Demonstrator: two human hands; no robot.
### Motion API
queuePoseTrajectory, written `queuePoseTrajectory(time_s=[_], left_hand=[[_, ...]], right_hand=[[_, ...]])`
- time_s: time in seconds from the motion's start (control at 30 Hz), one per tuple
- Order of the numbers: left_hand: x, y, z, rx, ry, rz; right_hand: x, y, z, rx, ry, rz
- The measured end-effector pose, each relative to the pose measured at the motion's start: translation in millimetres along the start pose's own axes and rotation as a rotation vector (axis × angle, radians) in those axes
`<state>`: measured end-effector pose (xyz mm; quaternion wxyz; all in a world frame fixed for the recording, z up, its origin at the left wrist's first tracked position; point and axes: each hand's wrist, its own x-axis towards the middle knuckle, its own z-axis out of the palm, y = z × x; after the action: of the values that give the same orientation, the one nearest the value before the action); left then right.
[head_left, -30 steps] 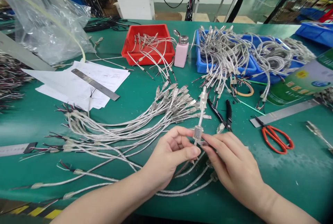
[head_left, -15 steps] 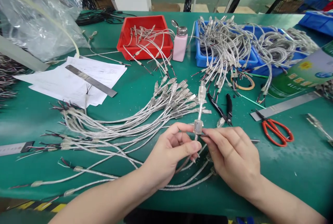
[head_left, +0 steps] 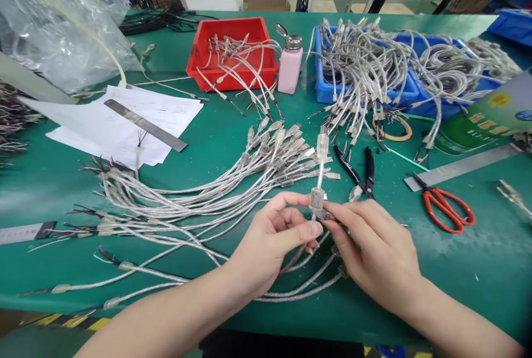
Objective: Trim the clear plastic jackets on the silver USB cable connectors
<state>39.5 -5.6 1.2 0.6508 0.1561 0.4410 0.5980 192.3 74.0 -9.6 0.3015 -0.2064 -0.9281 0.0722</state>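
Upright in front of me stands a USB cable (head_left: 320,174), its connector end up and a clear moulded ferrite lump lower down. My left hand (head_left: 286,230) is closed on this cable, thumb and fingers pinching it just below the lump. My right hand (head_left: 374,252) is closed too, gripping a thin metal blade (head_left: 328,216) whose tip touches the cable at the lump's lower edge. A bit of metal also shows past the far side of that hand. Beneath and left of my hands lies a bundle of silvery cables (head_left: 199,194) with bare wire ends.
Behind are a red tray (head_left: 195,61) of cables, a pink pump bottle (head_left: 290,67) and a blue bin (head_left: 324,89) heaped with cables. Black cutters (head_left: 368,172), red-handled scissors (head_left: 449,211) and a steel ruler (head_left: 465,167) lie right. Papers (head_left: 91,131) lie left.
The blade tip in my right hand has turned slightly and shows more of its face against the cable. The view has shifted a little; my left hand keeps its pinch.
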Motion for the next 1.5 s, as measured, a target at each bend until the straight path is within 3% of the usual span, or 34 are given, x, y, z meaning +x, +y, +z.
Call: queuePoseTrajectory(time_s=[0.17,0.33,0.57,1.07,1.37,1.5], left_hand=[[-1,1,1.4,0.013,0.028,-0.027],[0,0,2.2,-0.096,-0.004,-0.070],[1,2,-0.3,-0.142,-0.108,-0.010],[0,1,0.3,-0.112,-0.116,0.009],[0,0,1.8,-0.151,-0.114,-0.021],[-2,-1,1.1,-0.157,-0.126,-0.045]], right_hand=[[3,2,-4,-0.057,0.071,-0.023],[5,4,-11,0.060,0.109,0.083],[1,4,-7,0.186,0.004,0.066],[1,4,-4,0.166,-0.070,0.044],[3,3,-3,0.042,0.042,0.018],[4,5,-8,0.087,0.069,0.082]])
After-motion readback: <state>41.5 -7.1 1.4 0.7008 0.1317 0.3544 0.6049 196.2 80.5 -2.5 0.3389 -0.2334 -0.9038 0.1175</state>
